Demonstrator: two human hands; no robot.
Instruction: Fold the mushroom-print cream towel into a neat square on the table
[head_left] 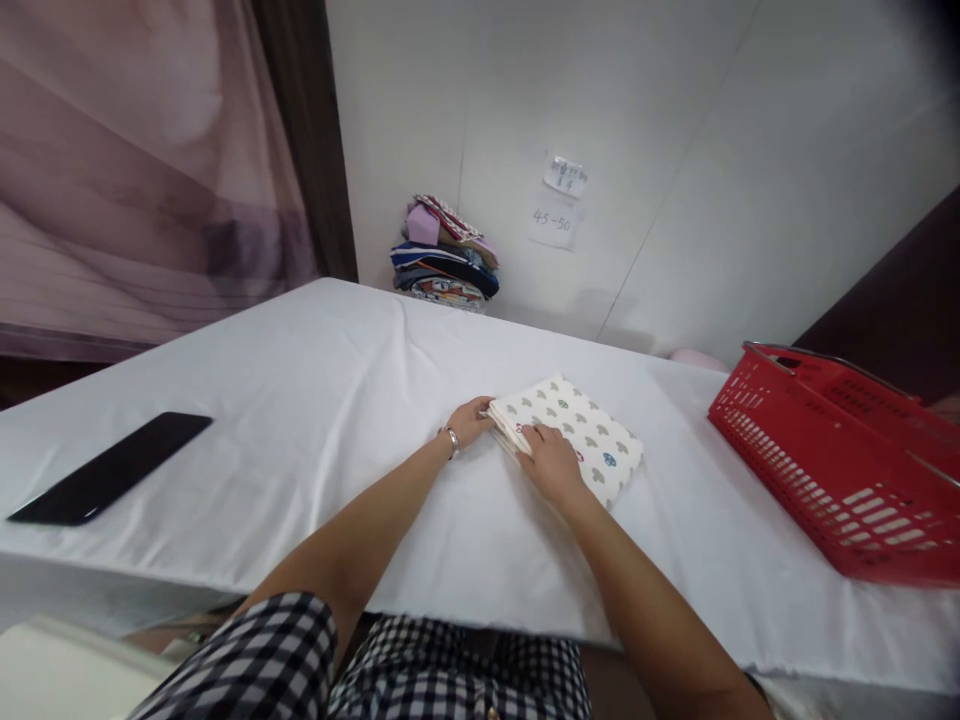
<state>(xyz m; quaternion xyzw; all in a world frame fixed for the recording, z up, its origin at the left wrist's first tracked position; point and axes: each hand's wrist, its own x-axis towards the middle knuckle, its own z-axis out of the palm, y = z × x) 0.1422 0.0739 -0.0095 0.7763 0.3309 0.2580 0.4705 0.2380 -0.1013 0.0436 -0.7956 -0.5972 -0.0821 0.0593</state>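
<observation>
A folded cream cloth (581, 430) printed with small grey, green and blue shapes lies in the middle of the white-covered table (300, 400). My left hand (471, 418), a bracelet on its wrist, grips the cloth's left corner with fingers curled around the folded edge. My right hand (551, 462) rests flat on top of the cloth's near edge, fingers pressing the fabric down.
A red plastic basket (840, 470) stands at the right of the table. A black phone (112, 467) lies at the left. A stack of folded coloured clothes (446, 255) sits at the far edge against the white wall, beside paper notes (559, 205).
</observation>
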